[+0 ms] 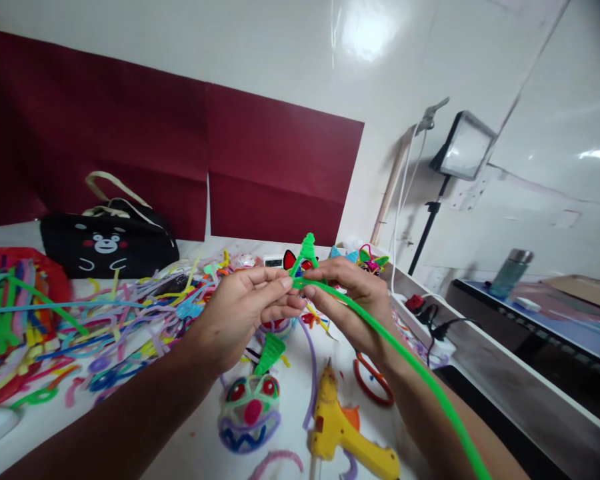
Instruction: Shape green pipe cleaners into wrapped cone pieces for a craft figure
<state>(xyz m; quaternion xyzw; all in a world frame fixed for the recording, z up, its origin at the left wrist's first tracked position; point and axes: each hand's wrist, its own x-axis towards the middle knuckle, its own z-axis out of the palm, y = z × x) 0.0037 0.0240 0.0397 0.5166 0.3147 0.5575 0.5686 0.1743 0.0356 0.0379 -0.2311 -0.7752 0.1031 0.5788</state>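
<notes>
Both hands meet in the middle of the view around a bright green pipe cleaner point(405, 350). Its upper part is worked into a small pointed triangle point(309, 248), and its long loose end trails down over my right forearm. My left hand point(253, 297) pinches the triangle's lower left corner between thumb and fingers. With thumb and forefinger, my right hand point(353, 287) grips the lower right side. Below them on the table lies a clown face point(250, 415) of pipe cleaners, with a red nose and a green cone hat point(271, 353).
A yellow glue gun point(333, 427) and orange-handled scissors point(374, 380) lie near my right arm. Pipe cleaners point(130, 327) are heaped at left beside a red tray point(63, 283). Behind stand a black bag point(110, 243) and a power strip point(425, 327) at right.
</notes>
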